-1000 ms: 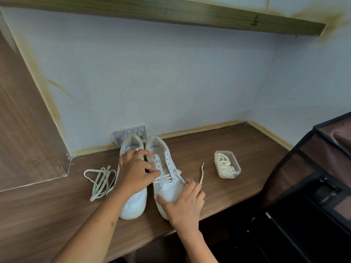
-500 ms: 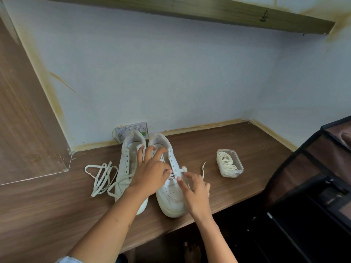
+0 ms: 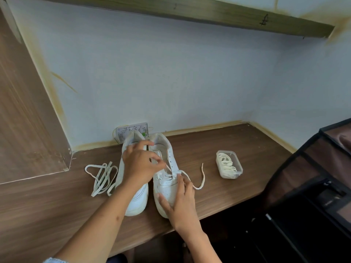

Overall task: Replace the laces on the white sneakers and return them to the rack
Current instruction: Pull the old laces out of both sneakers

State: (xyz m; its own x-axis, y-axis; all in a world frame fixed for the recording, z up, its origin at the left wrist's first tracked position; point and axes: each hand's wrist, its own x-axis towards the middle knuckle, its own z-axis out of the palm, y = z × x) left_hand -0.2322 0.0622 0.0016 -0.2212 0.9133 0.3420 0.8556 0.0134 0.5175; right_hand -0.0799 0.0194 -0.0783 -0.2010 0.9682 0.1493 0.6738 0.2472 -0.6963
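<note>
A loose old lace [image 3: 101, 177] lies left on the surface [image 3: 228, 149]. The left hand [image 3: 140, 166] pinches the new lace [image 3: 197, 179] over the right sneaker [image 3: 166, 179], long axis running toward the wall. The right hand [image 3: 180, 202], fingers spread, steadies its toe near the front edge. A tub of laces [image 3: 228, 164] sits right, with open room between.

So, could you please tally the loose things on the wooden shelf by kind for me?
White sneakers: 2, the left sneaker and the right sneaker, side by side
Loose lace bundles lying on the shelf: 1, the lace pile left of the sneakers
Clear plastic tubs holding laces: 1, the tub to the right
Total: 4
</note>
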